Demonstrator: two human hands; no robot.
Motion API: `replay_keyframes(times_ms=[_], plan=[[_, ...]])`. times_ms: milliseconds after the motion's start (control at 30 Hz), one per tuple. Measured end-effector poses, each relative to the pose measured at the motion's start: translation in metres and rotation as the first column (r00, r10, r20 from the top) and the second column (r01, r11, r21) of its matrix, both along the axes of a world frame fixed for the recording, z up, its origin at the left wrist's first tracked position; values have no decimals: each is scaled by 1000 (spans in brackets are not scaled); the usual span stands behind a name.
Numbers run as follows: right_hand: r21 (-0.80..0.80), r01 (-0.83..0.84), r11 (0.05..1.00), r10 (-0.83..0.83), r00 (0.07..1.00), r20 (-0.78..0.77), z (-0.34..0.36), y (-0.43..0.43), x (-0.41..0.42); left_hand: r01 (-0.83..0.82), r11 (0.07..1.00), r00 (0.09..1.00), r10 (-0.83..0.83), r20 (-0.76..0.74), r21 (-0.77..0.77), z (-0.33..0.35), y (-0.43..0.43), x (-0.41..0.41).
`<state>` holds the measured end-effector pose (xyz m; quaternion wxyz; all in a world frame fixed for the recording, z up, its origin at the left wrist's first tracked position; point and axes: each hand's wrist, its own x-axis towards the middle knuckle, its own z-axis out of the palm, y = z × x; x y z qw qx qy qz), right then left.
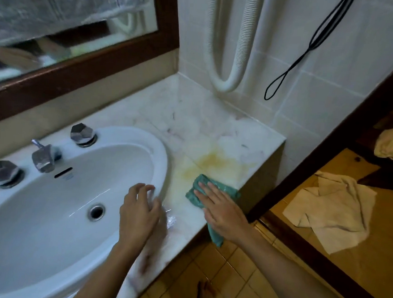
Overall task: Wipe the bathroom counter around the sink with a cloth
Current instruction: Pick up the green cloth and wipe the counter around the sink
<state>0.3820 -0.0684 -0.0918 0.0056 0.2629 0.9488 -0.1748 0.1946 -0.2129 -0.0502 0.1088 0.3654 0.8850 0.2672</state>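
Head camera is looking down on a white marble counter (192, 125) running through the middle of the frame, with a white oval sink (123, 133) filling the lower left. The person's right hand (219, 209) is pressing flat on a teal cloth (231, 191), fingers straight and close together. The cloth is lying at the counter's front edge, lower centre-right, and one end of it is hanging over that edge beneath the wrist. Just above the cloth in the frame, a yellowish stain (213, 161) is spreading across the marble, its lower fringe reaching the cloth's upper corner. The left hand (140, 209) is hovering at the sink's right rim with its fingers spread and loosely bent. It is gripping nothing that can be made out, but it is blurred, and a small glint beside it is too unclear to name.

The cloth is looking thin, soft and light, so it is likely to bunch and fold under the palm rather than hold a shape. A flat palm over its bulk, with the fingertips pinning the leading edge, seems the surest hold. The dangling end could drag it off the counter. The marble is looking smooth and glossy, so the cloth should glide easily, though the stain will probably need firmer pressure.
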Motion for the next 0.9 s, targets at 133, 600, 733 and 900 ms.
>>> replay_keyframes(times_ms=[133, 600, 733, 900], plan=[[48, 179, 983, -180, 984, 2, -2, 59, 14, -36, 997, 999, 35, -7, -73, -5, 32, -2], [116, 233, 966, -243, 966, 89, 7, 148, -106, -84, 995, 995, 87, 57, -52, -8, 50, -9], [107, 80, 991, -90, 992, 92, 5, 104, -68, -85, 996, 992, 87, 89, -27, -7, 48, -10], [112, 179, 977, -192, 975, 112, 9, 141, -37, -108, 994, 985, 110, 134, -19, -5, 47, -13]])
